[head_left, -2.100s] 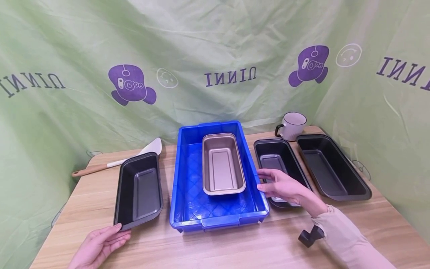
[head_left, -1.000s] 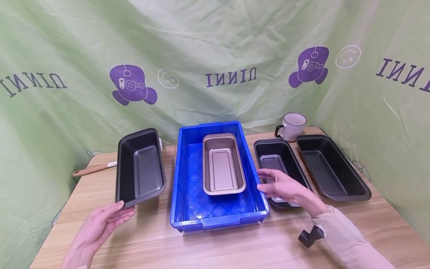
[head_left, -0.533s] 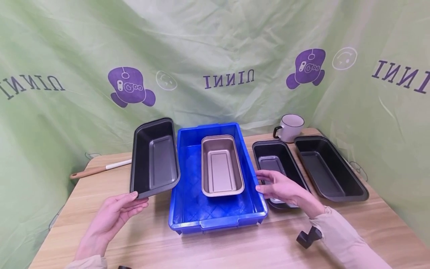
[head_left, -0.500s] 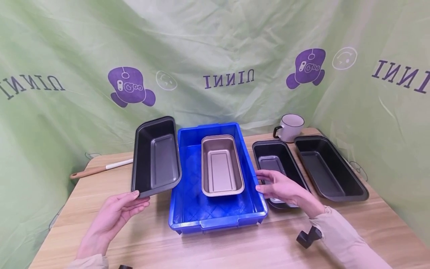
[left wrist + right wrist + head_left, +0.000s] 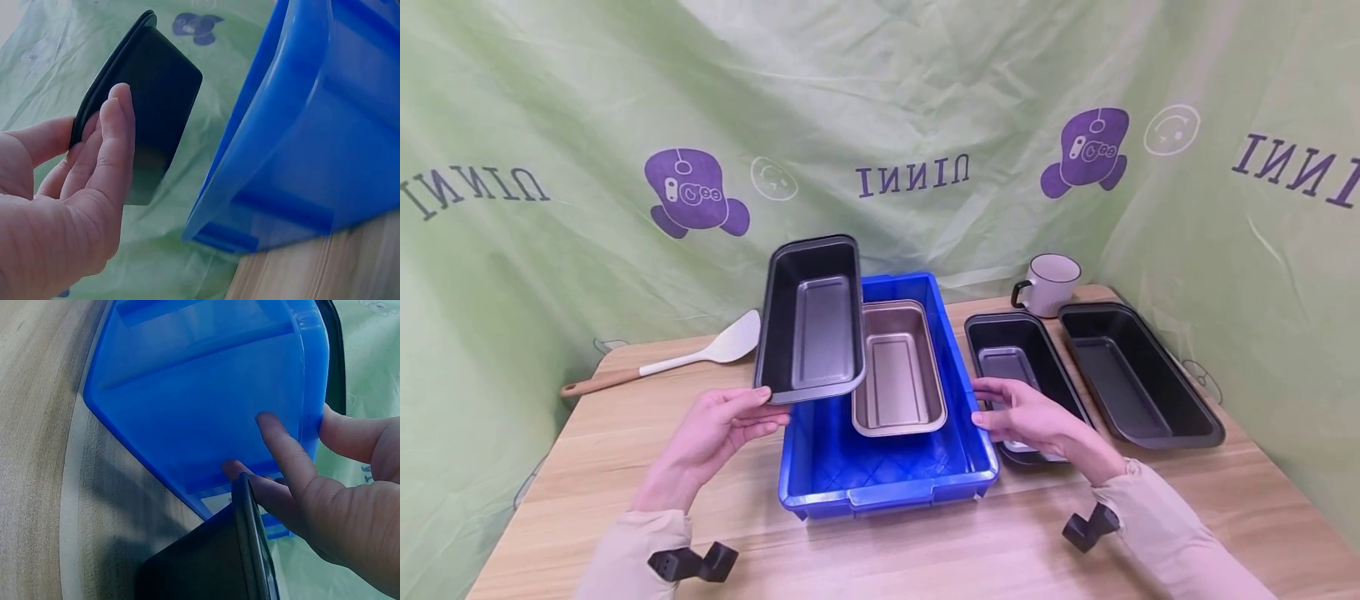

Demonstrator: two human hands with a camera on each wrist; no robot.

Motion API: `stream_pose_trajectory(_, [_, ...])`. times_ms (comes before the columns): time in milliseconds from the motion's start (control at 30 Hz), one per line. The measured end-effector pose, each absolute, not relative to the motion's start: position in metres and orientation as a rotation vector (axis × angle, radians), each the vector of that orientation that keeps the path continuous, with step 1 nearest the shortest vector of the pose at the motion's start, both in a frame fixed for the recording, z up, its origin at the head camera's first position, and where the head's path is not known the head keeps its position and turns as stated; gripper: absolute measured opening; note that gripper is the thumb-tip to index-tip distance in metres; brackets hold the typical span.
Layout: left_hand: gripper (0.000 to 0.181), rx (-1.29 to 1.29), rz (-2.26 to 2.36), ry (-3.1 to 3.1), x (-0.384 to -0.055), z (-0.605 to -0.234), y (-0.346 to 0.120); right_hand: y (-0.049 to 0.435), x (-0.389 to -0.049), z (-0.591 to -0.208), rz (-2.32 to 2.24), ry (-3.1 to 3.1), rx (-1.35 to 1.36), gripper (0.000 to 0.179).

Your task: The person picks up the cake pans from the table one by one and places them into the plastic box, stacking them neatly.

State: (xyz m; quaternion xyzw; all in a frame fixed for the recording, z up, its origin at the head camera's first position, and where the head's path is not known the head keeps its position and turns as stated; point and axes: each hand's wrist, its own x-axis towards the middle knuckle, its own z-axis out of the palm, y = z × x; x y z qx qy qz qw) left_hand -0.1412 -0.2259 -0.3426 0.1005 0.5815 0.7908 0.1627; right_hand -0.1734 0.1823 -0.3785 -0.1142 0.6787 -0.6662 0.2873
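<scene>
My left hand (image 5: 718, 433) pinches the near left corner of a dark loaf pan (image 5: 827, 333), thumb on the rim and fingers underneath. The pan hangs tilted above the left side of a blue plastic bin (image 5: 891, 498), its outside facing the left wrist camera. Inside the bin lies a gold-brown loaf pan (image 5: 898, 383), partly covered from view by the dark one. At the bin's right wall, my right hand (image 5: 1030, 417) holds the rim, the thumb on top and fingers against the outer side. Below those fingers is another dark loaf pan (image 5: 200, 562).
Two more dark loaf pans stand right of the bin, a near one (image 5: 1045, 358) and a far right one (image 5: 1138, 375). Behind them is a white mug (image 5: 1052, 287) with a black handle. A spatula (image 5: 670, 362) lies back left on the wooden table (image 5: 587, 450). Green cloth (image 5: 880, 100) hangs behind.
My left hand has raised the dark loaf pan from the left of the table and brought it rightward over the bin's left side, uncovering the spatula. The right hand has stayed at the bin's rim.
</scene>
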Motion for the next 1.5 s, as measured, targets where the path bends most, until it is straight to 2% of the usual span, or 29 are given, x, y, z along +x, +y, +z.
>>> stream_pose_trajectory(433, [0.027, 0.178, 2.203, 1.658, -0.155, -0.353, -0.186, 0.181, -0.173, -0.38, -1.786, 1.817, -0.284, 0.069])
stream_pose_trajectory(800, [0.019, 0.086, 2.102, 1.732, -0.164, -0.359, -0.167, 0.183, -0.172, -0.379, -1.784, 1.821, -0.293, 0.069])
stream_pose_trajectory(1033, [0.021, 0.096, 2.078, 1.729, -0.165, -0.36, -0.159, 0.183, -0.172, -0.38, -1.796, 1.807, -0.288, 0.069])
stream_pose_trajectory(1200, [0.016, 0.103, 2.032, 1.762, -0.166, -0.36, -0.155, 0.182, -0.172, -0.379, -1.8, 1.798, -0.284, 0.07])
stream_pose_trajectory(1400, [0.03, 0.114, 1.97, 1.826, -0.169, -0.359, -0.151, 0.183, -0.172, -0.38, -1.804, 1.785, -0.286, 0.07])
stream_pose_trajectory(1500, [0.029, 0.103, 1.95, 1.861, -0.171, -0.36, -0.149, 0.183, -0.173, -0.38, -1.8, 1.788, -0.287, 0.07])
